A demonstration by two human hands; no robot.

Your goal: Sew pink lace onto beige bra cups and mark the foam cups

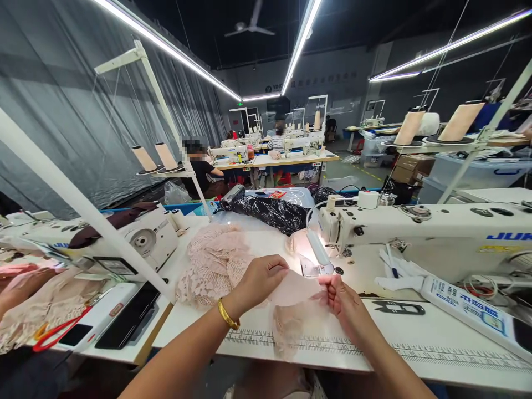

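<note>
Wearer's two hands (pixel 262 281) (pixel 341 296), one bracelet (pixel 226 315), one snipper (pixel 394 307)

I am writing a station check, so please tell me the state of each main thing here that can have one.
Left hand: closed on pale fabric
Right hand: pinching the fabric's right side
Pale fabric: held by both hands, lower part draped across the ruler strip
Lace pile: heaped, crumpled
Machine lamp: lit
Ceiling lights: lit
Thread snips: lying flat
Black plastic: crumpled
</note>
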